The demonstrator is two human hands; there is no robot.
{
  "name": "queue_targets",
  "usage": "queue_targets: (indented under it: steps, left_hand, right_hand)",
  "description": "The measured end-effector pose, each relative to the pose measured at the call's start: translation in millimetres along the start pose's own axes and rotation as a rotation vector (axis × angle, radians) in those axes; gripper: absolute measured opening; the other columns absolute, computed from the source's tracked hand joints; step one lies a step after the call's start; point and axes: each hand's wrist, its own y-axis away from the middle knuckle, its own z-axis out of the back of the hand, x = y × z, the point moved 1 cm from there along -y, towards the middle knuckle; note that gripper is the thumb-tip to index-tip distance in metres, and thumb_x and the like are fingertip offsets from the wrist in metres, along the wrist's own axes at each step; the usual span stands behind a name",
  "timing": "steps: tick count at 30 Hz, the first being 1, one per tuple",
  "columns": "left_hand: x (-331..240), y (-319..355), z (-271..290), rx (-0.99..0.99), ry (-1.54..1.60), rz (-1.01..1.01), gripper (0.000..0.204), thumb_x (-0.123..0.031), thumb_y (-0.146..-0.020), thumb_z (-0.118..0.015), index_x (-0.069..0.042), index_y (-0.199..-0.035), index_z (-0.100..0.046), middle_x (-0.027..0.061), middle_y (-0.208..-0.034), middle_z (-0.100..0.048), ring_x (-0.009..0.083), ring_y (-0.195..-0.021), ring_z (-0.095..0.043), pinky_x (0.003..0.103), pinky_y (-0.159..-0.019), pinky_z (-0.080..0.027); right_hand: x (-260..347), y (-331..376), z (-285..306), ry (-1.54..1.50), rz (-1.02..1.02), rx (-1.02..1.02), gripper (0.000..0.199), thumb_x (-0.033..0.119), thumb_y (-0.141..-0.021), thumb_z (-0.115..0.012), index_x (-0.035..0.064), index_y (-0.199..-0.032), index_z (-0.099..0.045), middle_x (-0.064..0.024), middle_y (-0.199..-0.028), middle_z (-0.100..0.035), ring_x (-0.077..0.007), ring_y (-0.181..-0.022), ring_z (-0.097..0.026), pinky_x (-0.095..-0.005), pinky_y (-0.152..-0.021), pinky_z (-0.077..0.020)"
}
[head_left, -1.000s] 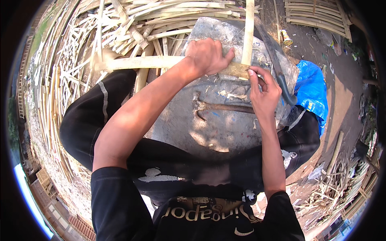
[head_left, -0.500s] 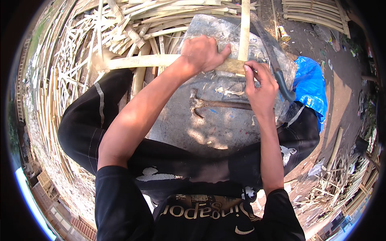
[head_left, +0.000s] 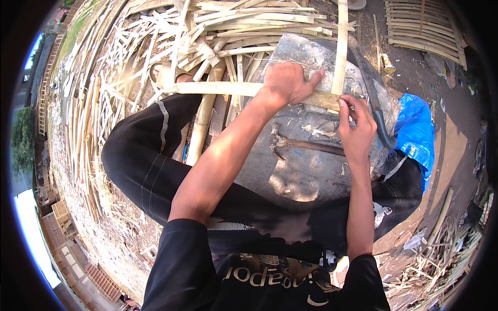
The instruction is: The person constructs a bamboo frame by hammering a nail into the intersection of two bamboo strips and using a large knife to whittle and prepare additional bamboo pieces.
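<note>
Outdoors, the held strip [head_left: 220,88] overlaps a grey slab [head_left: 259,163] near piled slats [head_left: 259,17]

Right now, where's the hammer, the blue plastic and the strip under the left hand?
Hammer [head_left: 312,146]: head view, middle of the handle.
Blue plastic [head_left: 415,124]: head view, its crumpled middle.
Strip [head_left: 222,88]: head view, pale stretch toward its left.

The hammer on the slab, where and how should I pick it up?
Probably grip the middle of its handle, from above and your near side. The slim handle lies crosswise, its head to the left and its right end hidden behind your right wrist; shavings and the bamboo strip are on the far side.
</note>
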Motion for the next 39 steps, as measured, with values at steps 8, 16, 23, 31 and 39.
queue_targets:
  steps: [8, 16, 23, 31, 39]
  left_hand:
    - [-8.5, 4.3, 19.7, -0.049, 0.617, -0.253, 0.029, -0.028, -0.086, -0.078, -0.001, -0.096, -0.077, 0.0114, -0.076, -0.071, 0.0199, -0.069, -0.063, 0.034, -0.066, -0.05]
    - [-16.1, 9.7, -13.0, 0.136, 0.758, -0.382, 0.022, -0.003, -0.082, -0.077, -0.004, -0.104, -0.078, 0.0096, -0.08, -0.074, 0.0163, -0.071, -0.066, 0.032, -0.071, -0.055]
    - [-12.4, 12.7, -29.8, -0.027, 0.899, -0.425, 0.014, -0.001, -0.081, -0.078, 0.0, -0.096, -0.078, 0.0055, -0.09, -0.071, 0.0127, -0.078, -0.065, 0.028, -0.072, -0.053]
    - [-17.1, 14.2, -29.9, -0.03, 0.802, -0.423, 0.013, -0.006, -0.08, -0.081, -0.001, -0.092, -0.078, 0.006, -0.091, -0.071, 0.0169, -0.081, -0.067, 0.031, -0.071, -0.052]
    - [-18.5, 15.2, -28.3, -0.042, 0.811, -0.456, 0.012, -0.008, -0.082, -0.081, 0.0, -0.09, -0.077, 0.007, -0.088, -0.07, 0.0173, -0.081, -0.065, 0.031, -0.071, -0.051]
  right_hand:
    - [1.7, -5.9, 8.0, 0.063, 0.063, 0.036, 0.017, -0.005, -0.088, -0.068, -0.0018, -0.104, -0.069, -0.0144, -0.093, -0.07, -0.0291, -0.082, -0.067, -0.0367, -0.073, -0.0534]
    - [21.0, -15.8, 13.4, 0.146, 0.137, 0.12, 0.019, -0.005, -0.084, -0.071, -0.0011, -0.103, -0.073, -0.0143, -0.093, -0.073, -0.0286, -0.084, -0.068, -0.0363, -0.076, -0.0539]
    - [25.2, -16.1, 13.8, 0.172, 0.136, 0.147, 0.021, -0.004, -0.083, -0.074, 0.0021, -0.102, -0.077, -0.0137, -0.095, -0.074, -0.0279, -0.083, -0.068, -0.0352, -0.077, -0.0538]
    - [17.6, -18.0, 13.9, 0.077, -0.079, 0.115, 0.015, 0.007, -0.086, -0.077, 0.0033, -0.1, -0.078, -0.0124, -0.087, -0.075, -0.021, -0.078, -0.07, -0.0315, -0.074, -0.0537]
    - [6.0, -18.3, 19.7, 0.013, -0.162, 0.134, 0.015, 0.008, -0.086, -0.077, -0.0013, -0.099, -0.075, -0.0151, -0.092, -0.075, -0.0236, -0.085, -0.074, -0.0316, -0.077, -0.0547]
